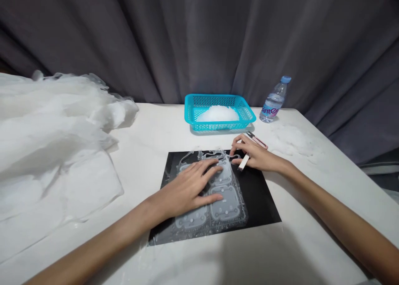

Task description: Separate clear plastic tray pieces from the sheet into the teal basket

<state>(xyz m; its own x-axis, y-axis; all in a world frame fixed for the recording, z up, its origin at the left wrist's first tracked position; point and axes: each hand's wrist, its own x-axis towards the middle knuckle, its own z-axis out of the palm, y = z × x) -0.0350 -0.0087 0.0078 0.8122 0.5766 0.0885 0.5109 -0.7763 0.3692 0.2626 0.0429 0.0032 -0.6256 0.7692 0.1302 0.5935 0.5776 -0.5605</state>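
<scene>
A clear plastic sheet [225, 202] with several rounded rectangular shapes lies on a black mat [261, 195] in the middle of the white table. My left hand [190, 187] rests flat on the sheet, fingers spread. My right hand [254, 154] is at the sheet's far right corner, fingers closed round a small cutting tool [244, 162] with a white handle, its fingertips touching the sheet's edge.
A turquoise basket [218, 102] holding white scraps stands behind the mat. A water bottle [274, 100] is at the back right. A big heap of clear plastic film [52, 131] fills the left side. Dark curtains hang behind the table.
</scene>
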